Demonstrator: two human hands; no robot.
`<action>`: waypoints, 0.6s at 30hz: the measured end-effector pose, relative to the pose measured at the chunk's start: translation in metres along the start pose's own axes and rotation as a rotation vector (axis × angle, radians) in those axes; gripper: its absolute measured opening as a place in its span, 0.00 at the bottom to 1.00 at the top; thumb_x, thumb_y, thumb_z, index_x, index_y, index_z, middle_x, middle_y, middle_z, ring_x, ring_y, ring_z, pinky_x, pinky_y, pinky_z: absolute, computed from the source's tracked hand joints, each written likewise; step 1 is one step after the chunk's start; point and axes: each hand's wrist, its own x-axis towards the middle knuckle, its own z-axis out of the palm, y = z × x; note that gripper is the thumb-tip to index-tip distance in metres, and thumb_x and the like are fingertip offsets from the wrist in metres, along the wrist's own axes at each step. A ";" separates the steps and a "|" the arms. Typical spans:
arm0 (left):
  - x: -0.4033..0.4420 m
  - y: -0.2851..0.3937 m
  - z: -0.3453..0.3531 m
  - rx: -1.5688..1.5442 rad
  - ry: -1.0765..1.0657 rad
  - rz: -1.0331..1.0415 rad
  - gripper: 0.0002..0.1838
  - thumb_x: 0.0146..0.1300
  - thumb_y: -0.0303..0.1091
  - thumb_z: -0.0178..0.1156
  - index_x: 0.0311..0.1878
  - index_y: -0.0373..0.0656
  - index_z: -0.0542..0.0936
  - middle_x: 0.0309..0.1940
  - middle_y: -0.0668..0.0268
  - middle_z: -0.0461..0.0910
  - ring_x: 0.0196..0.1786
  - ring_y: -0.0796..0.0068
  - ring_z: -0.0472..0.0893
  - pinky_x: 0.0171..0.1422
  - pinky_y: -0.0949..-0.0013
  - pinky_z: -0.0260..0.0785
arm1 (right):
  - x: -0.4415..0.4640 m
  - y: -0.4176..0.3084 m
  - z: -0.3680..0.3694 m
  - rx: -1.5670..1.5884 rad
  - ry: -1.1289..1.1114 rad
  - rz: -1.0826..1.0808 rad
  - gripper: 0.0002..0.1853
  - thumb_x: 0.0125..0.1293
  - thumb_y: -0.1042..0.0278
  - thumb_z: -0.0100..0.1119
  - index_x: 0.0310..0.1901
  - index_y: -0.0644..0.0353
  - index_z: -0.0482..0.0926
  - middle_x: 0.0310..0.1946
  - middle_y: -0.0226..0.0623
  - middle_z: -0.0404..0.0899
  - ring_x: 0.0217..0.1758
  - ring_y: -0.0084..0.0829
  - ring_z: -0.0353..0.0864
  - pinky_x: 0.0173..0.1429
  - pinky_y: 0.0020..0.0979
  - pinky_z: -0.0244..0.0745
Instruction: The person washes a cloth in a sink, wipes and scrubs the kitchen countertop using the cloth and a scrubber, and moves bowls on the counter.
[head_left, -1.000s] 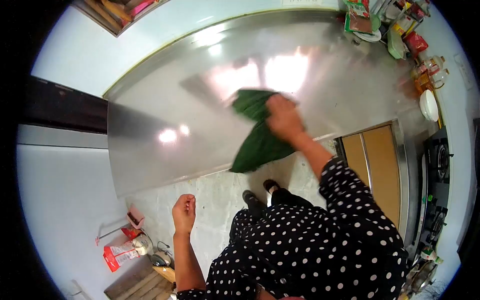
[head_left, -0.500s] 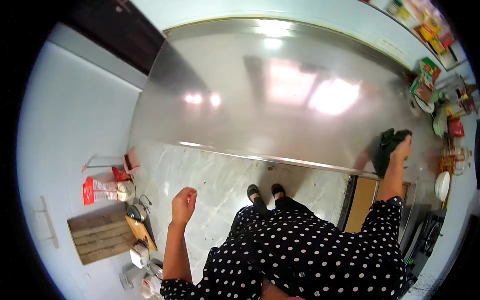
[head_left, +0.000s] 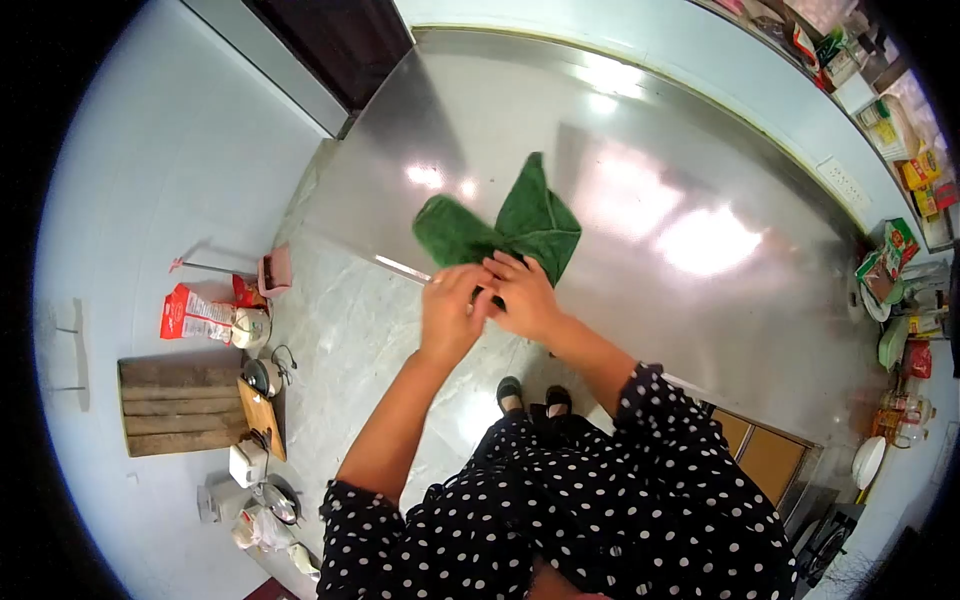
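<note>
A green cloth (head_left: 540,215) is held up in front of me, bunched at its lower middle with two corners fanning out. My left hand (head_left: 455,310) is closed on its lower left part. My right hand (head_left: 525,295) grips it alongside, and the two hands touch. Parts of the fingers are hidden behind one another. Below and beyond the cloth lies the shiny steel countertop (head_left: 600,320), whose front edge passes behind my hands.
Bottles, packets and a white bowl (head_left: 868,462) crowd the counter's right end, near a stove (head_left: 828,540). A shelf of packages is at upper right. On the left stand a red-and-white bag (head_left: 195,315), a cutting board (head_left: 262,418) and a pot (head_left: 262,376).
My right hand has lifted the cloth off the counter's right side and brought it to the middle. My left hand has come up and taken hold of it too. The view has shifted.
</note>
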 end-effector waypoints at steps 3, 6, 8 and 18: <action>0.029 -0.001 0.047 0.204 -0.012 -0.019 0.27 0.59 0.50 0.60 0.60 0.49 0.74 0.62 0.54 0.69 0.66 0.48 0.65 0.66 0.41 0.53 | -0.037 0.023 -0.046 -0.039 0.277 0.027 0.17 0.50 0.67 0.62 0.43 0.60 0.80 0.50 0.42 0.78 0.60 0.46 0.72 0.61 0.49 0.63; 0.036 -0.011 0.102 0.383 -0.251 0.037 0.38 0.58 0.63 0.57 0.69 0.56 0.67 0.72 0.54 0.56 0.74 0.45 0.51 0.68 0.29 0.45 | -0.107 0.059 -0.092 -0.338 0.186 0.530 0.29 0.52 0.64 0.63 0.59 0.59 0.72 0.64 0.53 0.64 0.67 0.50 0.63 0.64 0.50 0.59; 0.051 -0.007 0.102 0.430 -0.371 0.006 0.37 0.59 0.62 0.56 0.70 0.58 0.66 0.74 0.57 0.53 0.76 0.46 0.48 0.70 0.30 0.42 | -0.155 0.091 -0.088 -0.627 0.143 0.734 0.34 0.59 0.54 0.59 0.66 0.57 0.65 0.71 0.51 0.56 0.74 0.50 0.52 0.68 0.55 0.51; 0.176 -0.160 0.066 0.689 -0.193 -0.398 0.33 0.67 0.57 0.47 0.73 0.59 0.60 0.75 0.62 0.53 0.77 0.57 0.49 0.72 0.35 0.46 | -0.146 0.087 -0.101 -0.581 -0.014 0.889 0.36 0.63 0.48 0.53 0.70 0.57 0.61 0.74 0.47 0.50 0.77 0.51 0.44 0.72 0.60 0.40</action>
